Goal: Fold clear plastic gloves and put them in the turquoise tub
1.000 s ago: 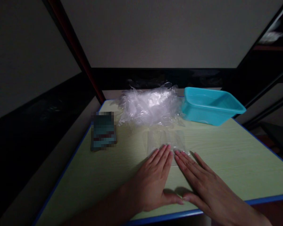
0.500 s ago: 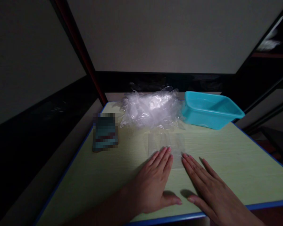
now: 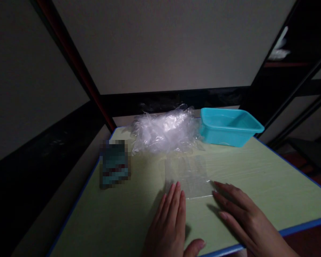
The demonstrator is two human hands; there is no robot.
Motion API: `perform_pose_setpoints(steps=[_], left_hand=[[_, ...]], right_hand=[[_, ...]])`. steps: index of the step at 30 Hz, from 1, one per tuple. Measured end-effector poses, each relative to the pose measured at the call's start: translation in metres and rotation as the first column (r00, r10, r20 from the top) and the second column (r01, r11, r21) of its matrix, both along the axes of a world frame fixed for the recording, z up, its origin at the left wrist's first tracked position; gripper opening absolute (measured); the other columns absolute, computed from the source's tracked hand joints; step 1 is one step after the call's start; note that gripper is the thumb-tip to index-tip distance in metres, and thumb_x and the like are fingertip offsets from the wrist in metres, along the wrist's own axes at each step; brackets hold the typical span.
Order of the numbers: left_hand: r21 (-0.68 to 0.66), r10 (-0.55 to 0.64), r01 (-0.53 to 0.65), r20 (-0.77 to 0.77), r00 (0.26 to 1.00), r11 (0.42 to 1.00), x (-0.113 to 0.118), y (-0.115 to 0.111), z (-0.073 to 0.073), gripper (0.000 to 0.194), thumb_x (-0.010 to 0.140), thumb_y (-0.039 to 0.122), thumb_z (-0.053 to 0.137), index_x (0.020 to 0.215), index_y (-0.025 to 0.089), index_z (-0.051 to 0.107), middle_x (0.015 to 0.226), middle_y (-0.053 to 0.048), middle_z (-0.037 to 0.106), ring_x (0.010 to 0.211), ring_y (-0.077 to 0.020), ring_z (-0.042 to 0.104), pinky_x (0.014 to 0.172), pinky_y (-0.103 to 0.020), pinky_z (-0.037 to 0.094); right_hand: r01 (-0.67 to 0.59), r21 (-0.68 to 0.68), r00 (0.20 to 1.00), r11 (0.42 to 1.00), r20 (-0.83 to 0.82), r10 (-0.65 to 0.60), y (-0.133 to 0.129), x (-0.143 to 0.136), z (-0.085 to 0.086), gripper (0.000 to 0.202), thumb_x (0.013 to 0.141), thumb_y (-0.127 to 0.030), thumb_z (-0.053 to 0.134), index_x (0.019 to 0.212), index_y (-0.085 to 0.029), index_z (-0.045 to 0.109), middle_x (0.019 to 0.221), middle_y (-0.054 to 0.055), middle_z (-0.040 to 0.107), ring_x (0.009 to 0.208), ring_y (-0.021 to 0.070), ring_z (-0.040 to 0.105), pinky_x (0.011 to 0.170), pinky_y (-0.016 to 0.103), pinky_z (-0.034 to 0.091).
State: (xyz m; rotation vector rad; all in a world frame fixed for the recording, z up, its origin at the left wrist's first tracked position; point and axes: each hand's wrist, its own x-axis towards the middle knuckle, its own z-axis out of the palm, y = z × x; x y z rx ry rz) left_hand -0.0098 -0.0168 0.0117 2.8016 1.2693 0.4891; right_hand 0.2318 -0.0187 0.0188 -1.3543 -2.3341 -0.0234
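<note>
A clear disposable plastic glove (image 3: 191, 180) lies flattened on the table, its straight cuff edge toward me. At its lower left corner, my left hand (image 3: 168, 221) rests with fingers stretched out and thumb apart, the fingertips touching the film. My right hand (image 3: 246, 216) is at the lower right corner, fingers extended and spread, fingertips at the film's edge; the thumb stays off it. Beyond the flat piece sits a crumpled heap of clear plastic gloves (image 3: 166, 130). Neither hand grips anything that I can see.
A turquoise plastic basin (image 3: 222, 137) stands at the back right, beside the heap. A dark, pixelated flat object (image 3: 114, 164) lies near the table's left edge. The pale wood-grain table (image 3: 270, 189) has blue edging. Panels rise behind and left.
The view has shifted. My left hand has drawn back off the glove's middle to its lower left corner. My right hand's fingers have spread more at the lower right corner.
</note>
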Motion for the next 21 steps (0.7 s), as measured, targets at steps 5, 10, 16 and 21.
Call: perform_pose_setpoints(steps=[5,10,16,21], left_hand=[[0.050,-0.045,0.048,-0.049,0.998,0.998,-0.011,0.011,-0.020,0.101,0.078,0.043,0.060,0.142,0.011,-0.010,0.142,-0.018,0.029,0.127,-0.0315,0.034,0.096,-0.045,0.043],[0.093,-0.047,0.053,-0.066,0.997,0.994,-0.018,0.015,-0.016,0.085,0.085,0.037,0.050,0.143,0.014,-0.007,0.140,-0.012,0.036,0.125,-0.0306,0.039,0.095,-0.049,0.042],[0.195,0.017,-0.010,-0.030,0.999,0.981,-0.019,0.014,-0.008,0.064,0.089,0.035,0.043,0.142,0.012,0.014,0.134,-0.012,0.046,0.122,-0.0302,0.044,0.092,-0.050,0.044],[0.239,0.094,-0.076,-0.061,0.994,0.968,-0.018,0.014,-0.005,0.046,0.092,0.032,0.037,0.131,0.008,0.034,0.132,-0.013,0.049,0.121,-0.0303,0.044,0.090,-0.053,0.044]], right_hand=[[-0.015,-0.024,0.998,1.000,0.060,0.017,0.001,0.000,0.000,0.036,0.088,-0.033,0.048,0.121,-0.020,0.056,0.136,0.008,0.045,0.117,0.0269,0.048,0.090,0.039,0.051],[-0.103,0.085,0.987,0.991,0.131,0.092,-0.004,-0.003,0.006,0.034,0.085,-0.037,0.052,0.112,-0.018,0.062,0.134,0.010,0.047,0.116,0.0280,0.050,0.087,0.038,0.052],[-0.267,0.204,0.951,0.942,0.212,0.224,-0.010,-0.019,0.015,0.041,0.083,-0.049,0.053,0.104,-0.016,0.065,0.114,0.009,0.064,0.106,0.0249,0.058,0.085,0.036,0.053],[-0.290,0.236,0.949,0.927,0.195,0.248,-0.014,-0.039,0.011,0.027,0.091,-0.030,0.047,0.104,-0.015,0.064,0.105,0.002,0.069,0.100,0.0146,0.062,0.090,0.025,0.049]])
